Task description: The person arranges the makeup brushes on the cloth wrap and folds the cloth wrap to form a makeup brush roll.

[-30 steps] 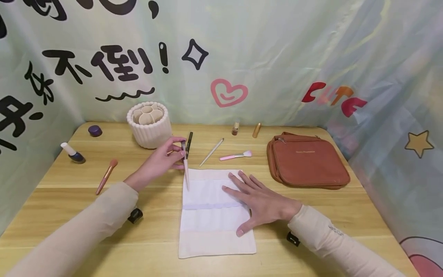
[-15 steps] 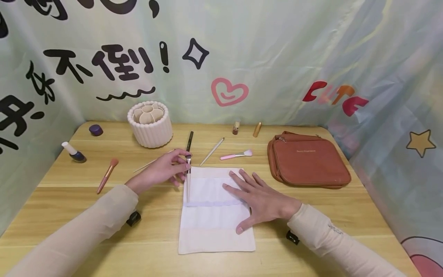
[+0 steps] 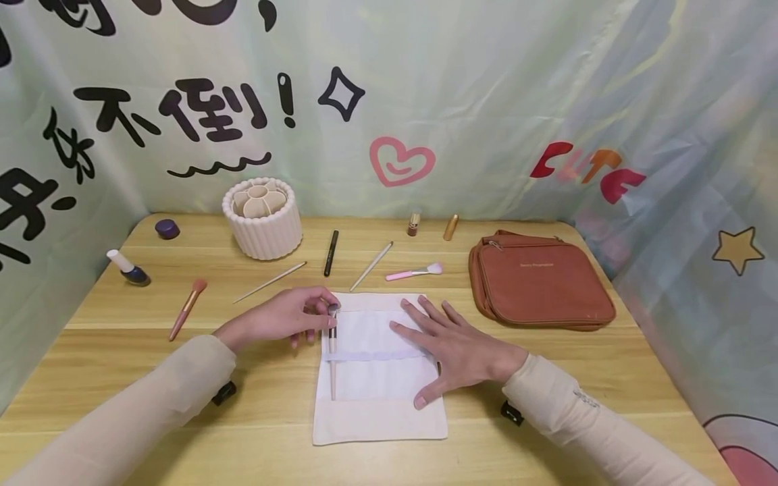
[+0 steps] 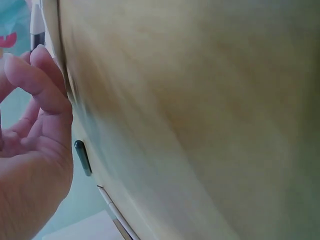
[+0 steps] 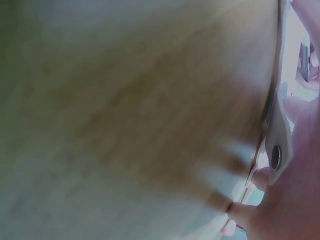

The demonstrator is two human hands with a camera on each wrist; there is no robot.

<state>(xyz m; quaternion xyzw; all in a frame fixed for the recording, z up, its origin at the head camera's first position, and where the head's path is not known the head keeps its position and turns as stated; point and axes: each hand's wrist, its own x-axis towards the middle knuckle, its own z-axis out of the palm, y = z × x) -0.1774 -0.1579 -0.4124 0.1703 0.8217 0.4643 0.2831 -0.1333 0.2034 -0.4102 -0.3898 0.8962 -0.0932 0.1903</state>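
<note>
A white fabric brush roll lies flat on the wooden table, a lilac strip crossing its middle. My left hand, at the roll's left edge, pinches a makeup brush between thumb and fingers near the bristle end. The brush's pale handle points toward me, running past the lilac strip to the seam below it. In the left wrist view, fingertips meet the brush at its dark band. My right hand rests on the roll's right side, fingers spread. A snap tab shows beside that hand in the right wrist view.
Behind the roll lie a black pen, two thin sticks, one a pale stick, and a pink brush. A brown case sits right, a ribbed white holder back left. Farther left are nail polish and a pinkish brush.
My left hand has moved toward me with the brush, whose handle now extends past the lilac strip. The thin stick and black pen behind it are uncovered. My right hand stays put.
</note>
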